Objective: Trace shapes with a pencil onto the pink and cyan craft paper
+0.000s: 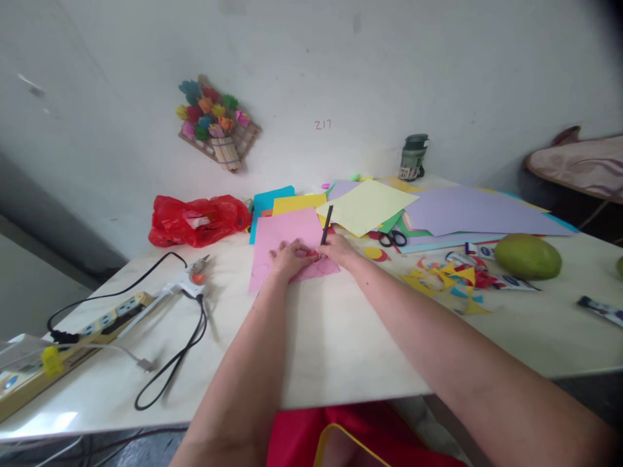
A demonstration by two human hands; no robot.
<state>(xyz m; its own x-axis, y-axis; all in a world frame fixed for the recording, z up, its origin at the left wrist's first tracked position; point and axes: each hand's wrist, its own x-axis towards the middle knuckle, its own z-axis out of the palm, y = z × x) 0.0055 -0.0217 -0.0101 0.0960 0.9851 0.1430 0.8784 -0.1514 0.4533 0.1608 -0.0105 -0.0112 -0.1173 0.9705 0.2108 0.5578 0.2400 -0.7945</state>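
A pink sheet of paper (287, 228) lies on the table in front of me, with several round outlines drawn along its near edge. My left hand (289, 258) rests on it, fingers spread, and its fingertips touch a small red paper piece (312, 254). In my right hand (337, 249) a dark pencil (328, 224) is gripped, upright and slightly tilted, its lower end at the red piece. The tip itself is hidden by my fingers. Black-handled scissors (392, 239) and a yellow paper circle (373, 253) lie to the right of that hand.
Left are a red plastic bag (195, 220), a glue gun (192, 277) with a looped cord and a power strip (117, 314). Coloured sheets (467, 211) spread behind. Yellow paper scraps (418, 283), a green mango (528, 256) and a dark tumbler (413, 157) are right.
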